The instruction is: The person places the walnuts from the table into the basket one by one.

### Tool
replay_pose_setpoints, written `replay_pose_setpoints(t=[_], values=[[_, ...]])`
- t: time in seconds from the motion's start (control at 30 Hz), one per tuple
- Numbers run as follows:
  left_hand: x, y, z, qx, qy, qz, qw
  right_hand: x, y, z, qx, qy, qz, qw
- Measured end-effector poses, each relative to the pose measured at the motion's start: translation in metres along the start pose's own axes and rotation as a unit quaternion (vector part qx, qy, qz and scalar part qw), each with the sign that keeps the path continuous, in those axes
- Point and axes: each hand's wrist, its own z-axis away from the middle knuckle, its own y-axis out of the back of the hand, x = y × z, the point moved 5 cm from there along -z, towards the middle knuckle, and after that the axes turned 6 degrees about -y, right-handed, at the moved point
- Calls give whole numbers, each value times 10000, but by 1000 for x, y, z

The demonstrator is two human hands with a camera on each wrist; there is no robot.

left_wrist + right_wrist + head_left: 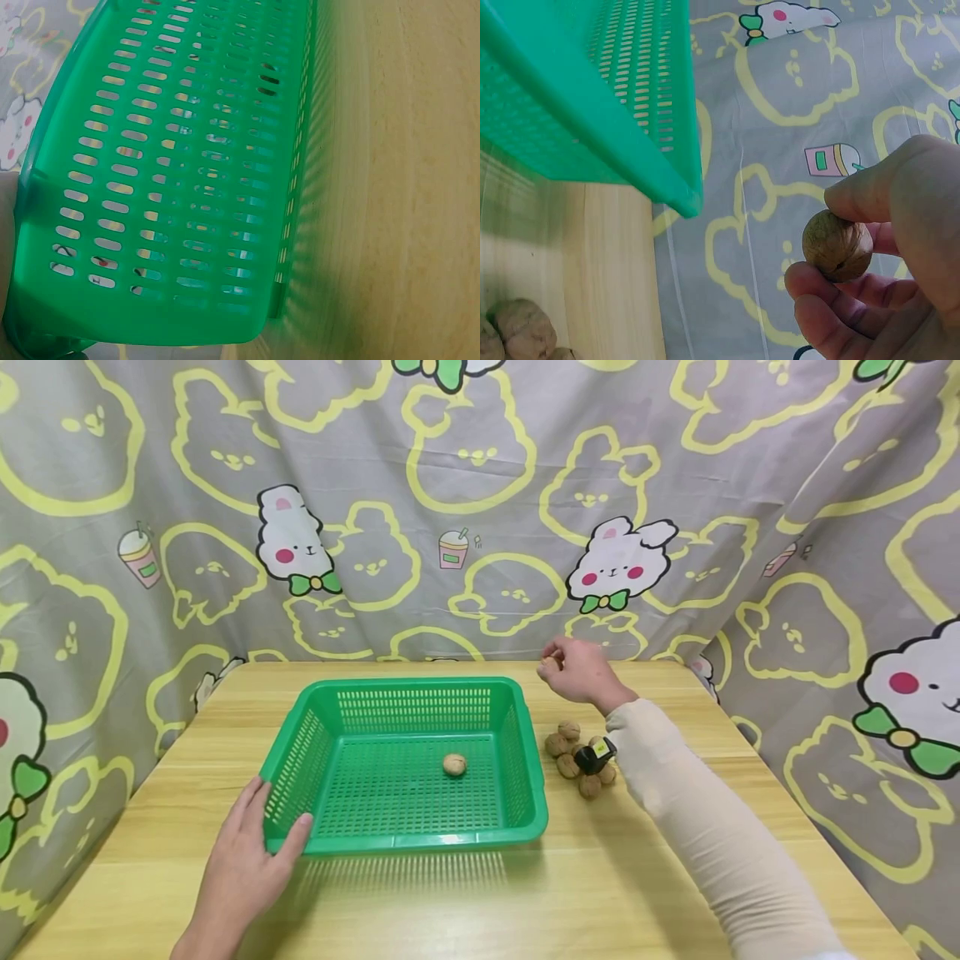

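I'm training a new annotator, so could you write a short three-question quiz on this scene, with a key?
1. Multiple choice: what does the right hand pinch?
A) a spoon
B) a walnut
C) a cord

2. True or false: the left hand touches the green basket.

3. Count: in the head view, how many walnuts lie inside the basket?

Key: 1. B. 2. True. 3. One, the lone walnut on the basket floor.

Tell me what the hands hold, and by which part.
Right hand: a walnut, pinched by opposite sides. Left hand: the basket, held by its near left corner.
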Motion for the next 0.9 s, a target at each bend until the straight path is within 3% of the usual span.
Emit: replay_pose_setpoints(t=[0.33,0.9], values=[[2,0,1,89,-10,45,10000,-17,-12,0,-2,169,-232,9996],[1,0,1,70,43,84,9999,-42,-44,-5,-399,142,-419,9982]])
